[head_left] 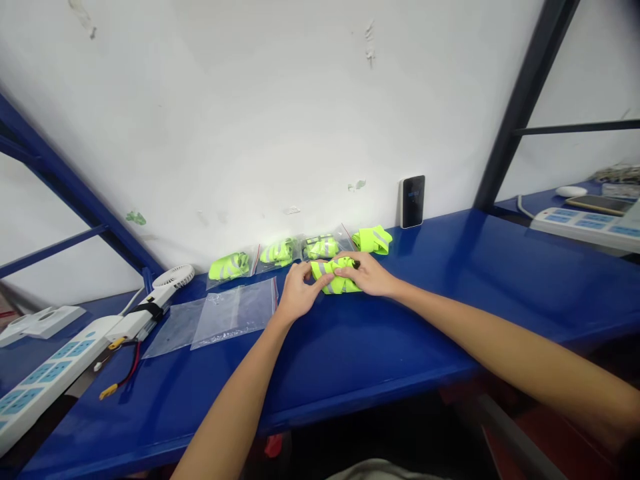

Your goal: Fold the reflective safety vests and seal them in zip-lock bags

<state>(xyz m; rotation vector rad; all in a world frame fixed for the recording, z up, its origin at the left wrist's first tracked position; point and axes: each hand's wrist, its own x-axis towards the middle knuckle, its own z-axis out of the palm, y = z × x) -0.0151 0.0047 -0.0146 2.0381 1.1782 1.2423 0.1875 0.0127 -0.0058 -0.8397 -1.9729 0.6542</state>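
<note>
Between my hands, just above the blue table (pixel 370 353), is a folded yellow-green bundle (pixel 340 283) with grey reflective stripes. My left hand (pixel 300 290) grips its left end with thumb and fingers. At the right end my right hand (pixel 369 272) holds it, thumb across the front. Behind them, along the wall, lie bagged yellow-green bundles: one at the left (pixel 229 267), one in the middle (pixel 277 252) and one nearer my hands (pixel 321 247). An unbagged bundle (pixel 373 240) rests to their right. Flat clear plastic bags (pixel 235 312) overlap left of my left hand.
A dark-screened device (pixel 413 201) leans on the wall. At the left are a small white fan (pixel 174 276), a power strip (pixel 55 373) and red-black wires with yellow connectors (pixel 109 391). Another power strip (pixel 590 223) and a phone (pixel 600 204) lie at the far right.
</note>
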